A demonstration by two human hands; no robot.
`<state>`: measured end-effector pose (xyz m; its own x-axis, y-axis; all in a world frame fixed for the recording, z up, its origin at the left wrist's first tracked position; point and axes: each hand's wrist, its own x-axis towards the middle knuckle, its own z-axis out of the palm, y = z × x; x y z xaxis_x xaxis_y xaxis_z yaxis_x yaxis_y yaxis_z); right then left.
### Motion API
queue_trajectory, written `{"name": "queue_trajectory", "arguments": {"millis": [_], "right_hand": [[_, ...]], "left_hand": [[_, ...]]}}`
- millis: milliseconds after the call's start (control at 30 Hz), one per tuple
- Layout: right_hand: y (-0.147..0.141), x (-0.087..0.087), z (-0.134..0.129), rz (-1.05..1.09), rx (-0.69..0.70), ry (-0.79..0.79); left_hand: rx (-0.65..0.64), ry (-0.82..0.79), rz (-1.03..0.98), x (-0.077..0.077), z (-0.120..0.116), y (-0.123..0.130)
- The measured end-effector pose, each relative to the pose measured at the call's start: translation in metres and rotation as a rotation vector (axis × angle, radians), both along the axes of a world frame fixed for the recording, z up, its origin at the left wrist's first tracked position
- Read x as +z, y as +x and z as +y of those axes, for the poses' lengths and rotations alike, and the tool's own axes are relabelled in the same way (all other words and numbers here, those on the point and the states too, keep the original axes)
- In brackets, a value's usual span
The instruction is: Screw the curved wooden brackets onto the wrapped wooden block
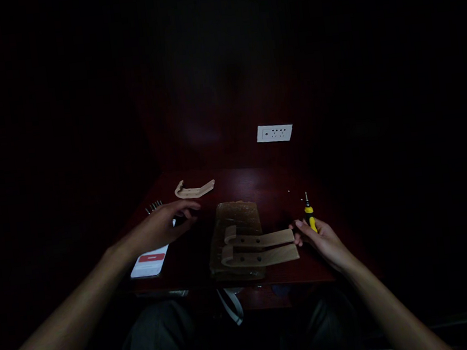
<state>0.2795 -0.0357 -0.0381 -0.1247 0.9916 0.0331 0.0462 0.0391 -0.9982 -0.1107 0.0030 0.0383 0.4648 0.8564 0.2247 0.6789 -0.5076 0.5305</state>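
From the head camera, the room is dim and only the dark red wooden table [260,186] catches light. The person's right hand [323,239] is closed around a small yellow-and-black screwdriver [310,215], tip pointing up and away, its fingertips just touching the ends of two pale curved wooden brackets [259,249]. These lie side by side on a flat brown board [238,215] at the table's middle. The left hand [161,226] reaches over the white phone with a red band [149,262], fingers loosely apart near something small and dark that I cannot make out. A third pale wooden bracket [194,189] lies well apart at the back. The two brackets look placed but I see no screws in them, so fastening seems left to do.
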Motion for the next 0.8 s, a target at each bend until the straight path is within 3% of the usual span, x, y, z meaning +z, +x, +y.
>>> {"name": "queue_trajectory", "arguments": {"millis": [167, 333, 600, 800], "right_hand": [[0.010, -0.029, 0.011, -0.033, -0.106, -0.014], [0.012, -0.040, 0.014, -0.013, -0.196, 0.001], [0.011, -0.036, 0.008, -0.232, -0.123, 0.059], [0.011, -0.038, 0.009, -0.245, -0.098, 0.058]], "left_hand": [[0.217, 0.012, 0.131, 0.014, 0.060, -0.071], [0.389, -0.113, 0.402, -0.001, 0.103, -0.118], [0.377, -0.180, 0.658, -0.039, 0.143, -0.124], [0.374, -0.108, 0.826, -0.048, 0.153, -0.122]]}}
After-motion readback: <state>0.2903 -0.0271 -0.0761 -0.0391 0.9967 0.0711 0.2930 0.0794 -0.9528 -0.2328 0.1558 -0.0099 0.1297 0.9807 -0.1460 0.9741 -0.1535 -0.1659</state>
